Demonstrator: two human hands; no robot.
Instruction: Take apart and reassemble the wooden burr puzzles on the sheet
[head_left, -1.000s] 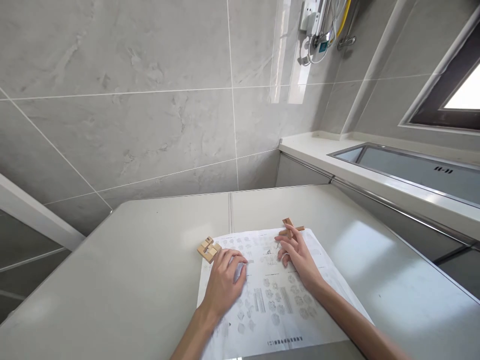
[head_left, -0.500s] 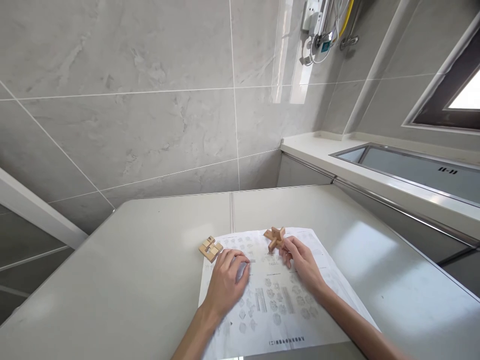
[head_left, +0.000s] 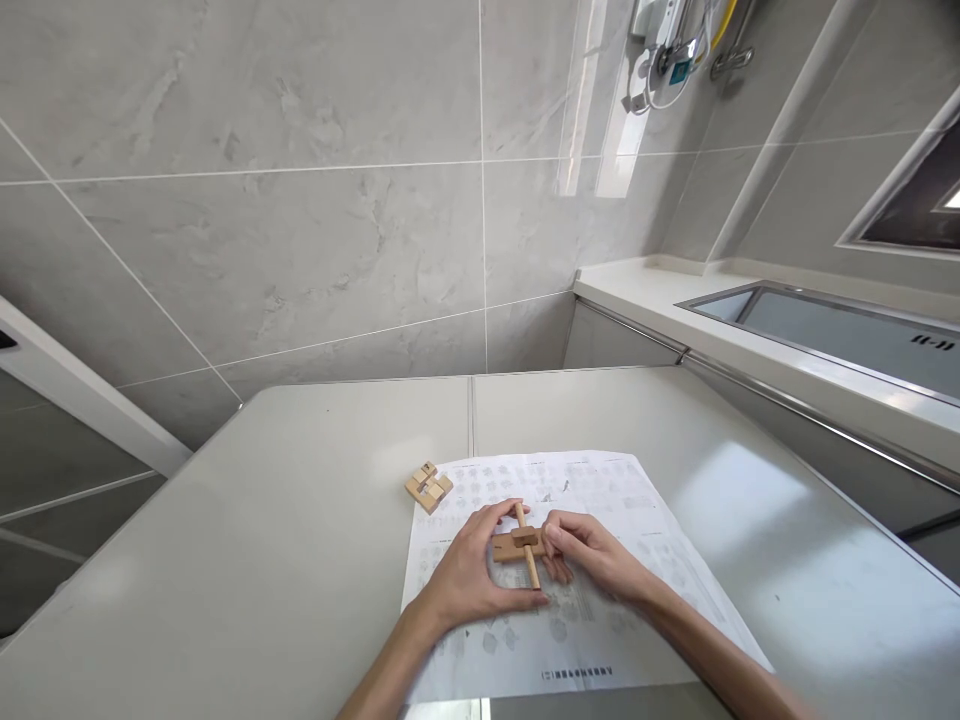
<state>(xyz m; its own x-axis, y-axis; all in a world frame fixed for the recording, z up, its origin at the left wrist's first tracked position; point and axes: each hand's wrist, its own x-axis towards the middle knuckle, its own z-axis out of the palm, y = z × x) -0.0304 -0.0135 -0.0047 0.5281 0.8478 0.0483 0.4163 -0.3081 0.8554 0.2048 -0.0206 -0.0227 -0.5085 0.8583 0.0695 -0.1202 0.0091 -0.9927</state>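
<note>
The left hand (head_left: 476,565) is grasping, between its forefinger and its thumb, the two ends of a slim, light-brown wooden rod (head_left: 531,568). This rod lies across a flat, brown wooden bar (head_left: 505,548), and a small, brown wooden block (head_left: 523,536) sits at the crossing. The right hand (head_left: 592,550) has its fingers bent and pinches the right end of the bar (the exact contact is hidden by the fingers). These crossed pieces are above the white, printed paper sheet (head_left: 600,635), which is spread on the glossy, pale table (head_left: 300,520). A pale-yellow, squarish wooden assembly (head_left: 429,488) lies at the sheet's far left corner.
</note>
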